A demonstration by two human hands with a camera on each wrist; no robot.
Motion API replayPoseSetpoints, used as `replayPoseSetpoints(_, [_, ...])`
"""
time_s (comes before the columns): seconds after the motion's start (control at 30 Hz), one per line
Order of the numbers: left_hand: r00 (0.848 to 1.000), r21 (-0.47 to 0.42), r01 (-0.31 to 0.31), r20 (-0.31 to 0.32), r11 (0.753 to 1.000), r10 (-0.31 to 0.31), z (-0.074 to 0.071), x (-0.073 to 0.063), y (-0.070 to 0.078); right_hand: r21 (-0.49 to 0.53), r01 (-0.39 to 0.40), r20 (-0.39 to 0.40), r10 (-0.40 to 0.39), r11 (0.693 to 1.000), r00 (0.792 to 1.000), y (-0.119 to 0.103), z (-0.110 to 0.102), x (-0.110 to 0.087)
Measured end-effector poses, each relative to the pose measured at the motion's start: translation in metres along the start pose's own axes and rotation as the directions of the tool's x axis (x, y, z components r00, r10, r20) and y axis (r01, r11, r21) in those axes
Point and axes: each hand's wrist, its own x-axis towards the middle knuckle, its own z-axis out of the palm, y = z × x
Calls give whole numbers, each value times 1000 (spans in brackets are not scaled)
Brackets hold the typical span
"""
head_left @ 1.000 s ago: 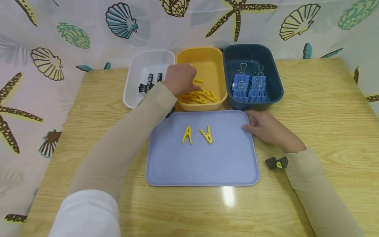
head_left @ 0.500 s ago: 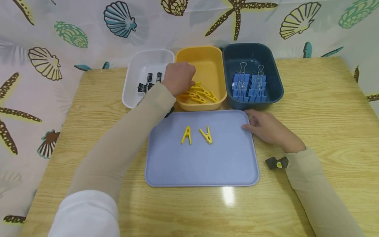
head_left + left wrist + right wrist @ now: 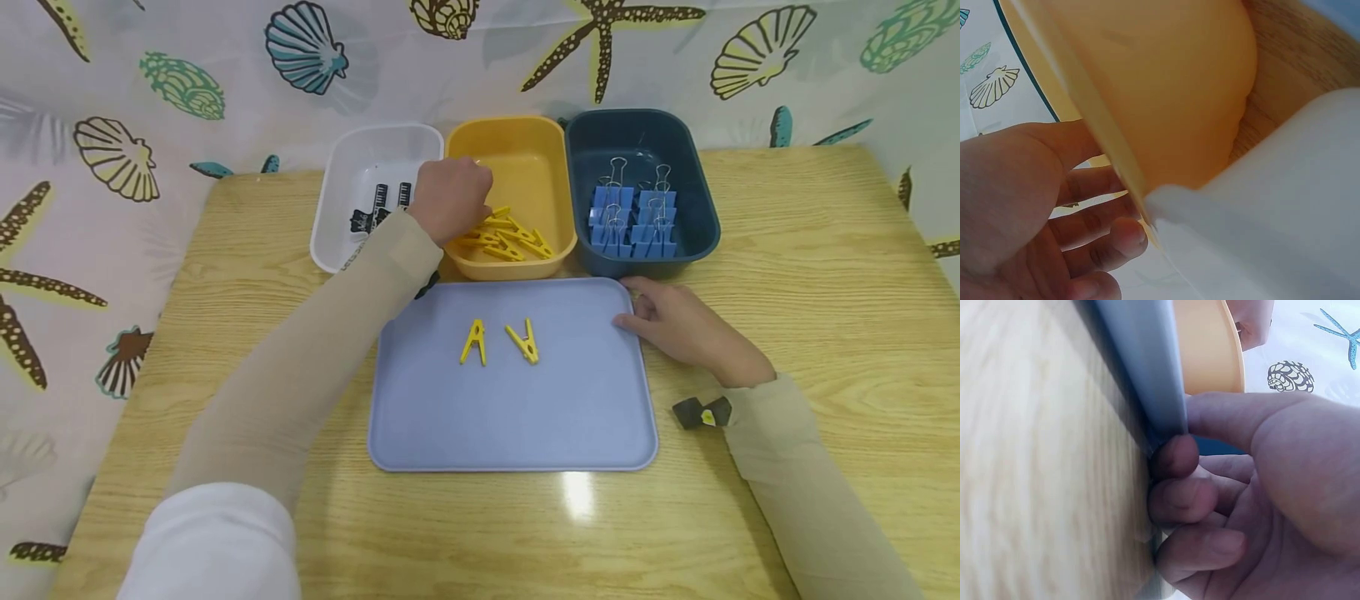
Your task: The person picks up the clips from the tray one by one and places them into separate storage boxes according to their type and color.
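Observation:
My left hand (image 3: 452, 198) reaches down into the yellow bin (image 3: 531, 158), over a pile of yellow clothespins (image 3: 507, 247). In the left wrist view its thumb and index tip pass behind the bin's wall (image 3: 1166, 94), so whether they hold a clothespin cannot be told; the other fingers are bent. My right hand (image 3: 678, 325) pinches the far right corner of the lavender tray (image 3: 510, 417), thumb over the rim and curled fingers (image 3: 1175, 456) at its side, against the table. On the tray lie two clothespins, one on the left (image 3: 473, 342) and one on the right (image 3: 522, 342).
Left of the yellow bin is a white bin (image 3: 337, 183) with black clips (image 3: 362, 222), partly behind the left arm. A dark blue bin (image 3: 705, 217) on the right holds several blue binder clips (image 3: 632, 221). A patterned cloth (image 3: 495, 67) hangs behind the wooden table (image 3: 810, 250).
My left hand stays in the yellow bin; its fingertips have drawn back slightly to the left and a clothespin near them has shifted. The right hand and the tray have not moved.

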Motion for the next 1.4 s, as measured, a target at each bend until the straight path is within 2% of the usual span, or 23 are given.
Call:
replayPoseSetpoints(0.43, [1000, 0, 8, 1, 1000, -8, -3, -8, -3, 3, 8, 5, -8, 1000, 1000, -1, 0, 0])
replayPoseSetpoints(0.67, [1000, 29, -15, 17, 999, 14, -4, -12, 0, 0, 0, 11, 0, 1000, 1000, -1, 0, 1])
replayPoseSetpoints(0.93, [999, 29, -37, -17, 999, 38, -8, -23, 6, -1, 2, 14, -2, 1000, 1000, -1, 0, 1])
replayPoseSetpoints(1.23, [999, 66, -52, 8, 996, 51, -10, -32, 9, -5, -9, 25, 9, 1000, 1000, -1, 0, 1])
replayPoseSetpoints(1.4, [998, 69, -64, -23, 996, 66, -11, -40, 10, -4, -13, 29, 13, 1000, 1000, -3, -1, 1])
